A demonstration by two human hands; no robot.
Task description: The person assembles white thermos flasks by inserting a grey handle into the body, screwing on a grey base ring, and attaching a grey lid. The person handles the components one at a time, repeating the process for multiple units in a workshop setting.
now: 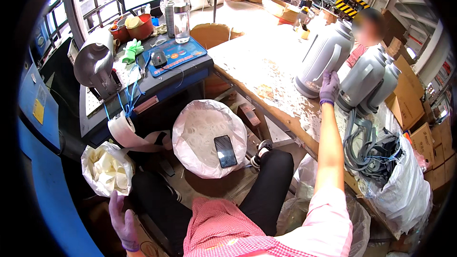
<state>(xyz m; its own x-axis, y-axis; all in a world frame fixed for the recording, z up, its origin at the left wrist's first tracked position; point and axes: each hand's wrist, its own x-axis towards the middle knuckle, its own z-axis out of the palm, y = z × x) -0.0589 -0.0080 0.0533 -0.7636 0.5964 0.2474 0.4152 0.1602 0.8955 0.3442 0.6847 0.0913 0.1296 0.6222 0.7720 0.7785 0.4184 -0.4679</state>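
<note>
Far left, low: white plastic bag [88, 163], mouth open, filled with pale cream flat pieces [107, 171]. Just below it, the left hand [124, 222] in a lavender glove — grip wide, fingers apart, nothing seen in it; bag and hand close, contact not certain.

Centre, between the knees: round white bag [197, 167] holding translucent rings [197, 131], a dark rectangular phone [225, 151] lying on them.

Right of that, on the pale, light-flooded table [266, 62]: tall grey plastic jug [321, 50] with a looped side handle. Stands on its base, long axis upright, though it leans toward upper right in the fisheye view. It lies just beyond the right hand [329, 88], slightly to the left, handle side facing the glove. Right hand is much the nearer; left is well apart, down by the bag. Right grip — also lavender-gloved — looks narrow, fingertips at the handle's lower end; whether they close round it, cannot tell.

Further right: more grey jugs [362, 77] grouped beside the hand; nearer the body, a tangle of dark grey bands [359, 145] against a white woven sack [402, 190].
</note>
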